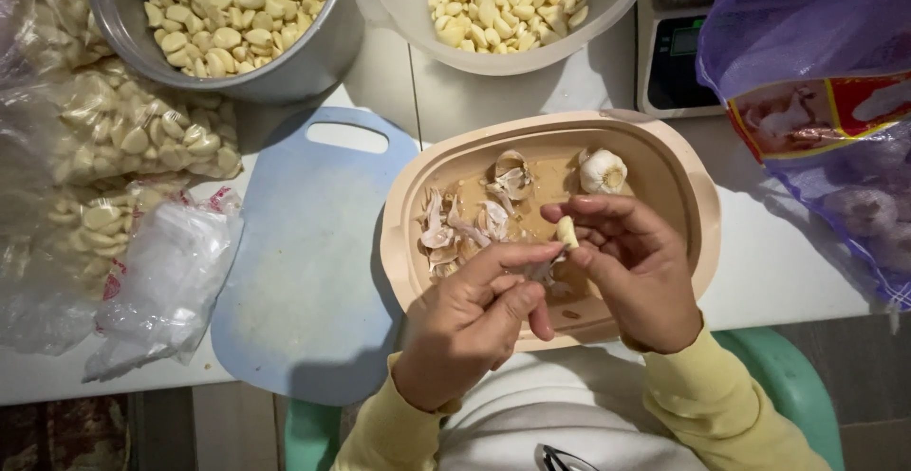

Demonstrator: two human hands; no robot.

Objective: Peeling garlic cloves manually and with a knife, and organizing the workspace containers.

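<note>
Both hands' fingers pinch a garlic clove (567, 232) over the beige tray (683, 172), purple mesh bag (807, 25) with red-yellow label far right.

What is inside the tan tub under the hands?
Inside the tan tub: papery garlic skins and one whole garlic bulb. The hands cover the tub's near part.

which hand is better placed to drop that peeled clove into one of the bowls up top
Right, probably. The right hand already pinches the garlic clove at its fingertips, and the white bowl lies just beyond it. The left hand seems busy with a small tool at the clove.
</note>
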